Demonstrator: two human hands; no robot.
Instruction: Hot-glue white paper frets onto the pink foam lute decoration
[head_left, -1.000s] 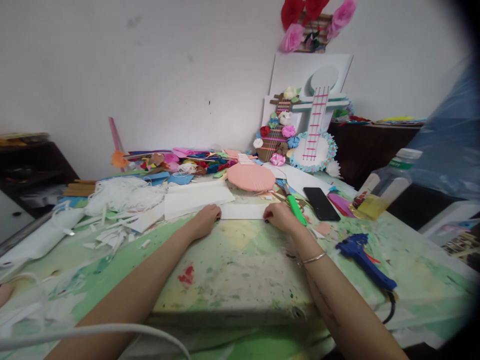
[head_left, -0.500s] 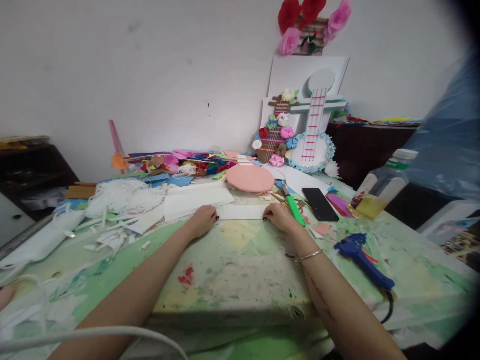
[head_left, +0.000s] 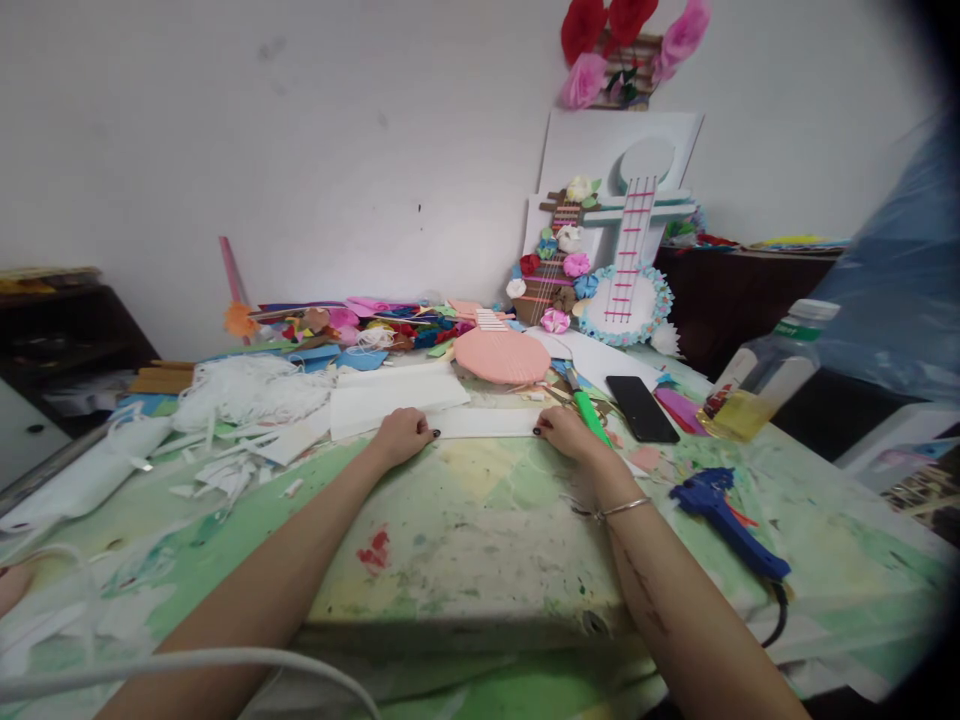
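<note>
A white paper strip [head_left: 487, 423] lies flat across the table in the middle of the head view. My left hand [head_left: 406, 436] is closed on its left end, fingers curled, thumb on the near edge. At the other end my right hand [head_left: 564, 433] pinches the strip the same way. Behind my left hand is a larger white sheet [head_left: 397, 390]. A pink round paper instrument [head_left: 501, 356] lies just beyond the strip. Beside my right hand rests a green-handled cutter [head_left: 591, 415].
Right of my right arm are a blue glue gun [head_left: 731, 525], a black phone [head_left: 642, 408] and a bottle [head_left: 765, 372]. White shreds [head_left: 247, 395] cover the left side. Decorated paper instruments [head_left: 626, 260] lean on the wall. A white cable [head_left: 225, 657] crosses the lower left.
My right hand has shifted slightly to the right along the strip. My left hand has hardly moved and still holds its end.
</note>
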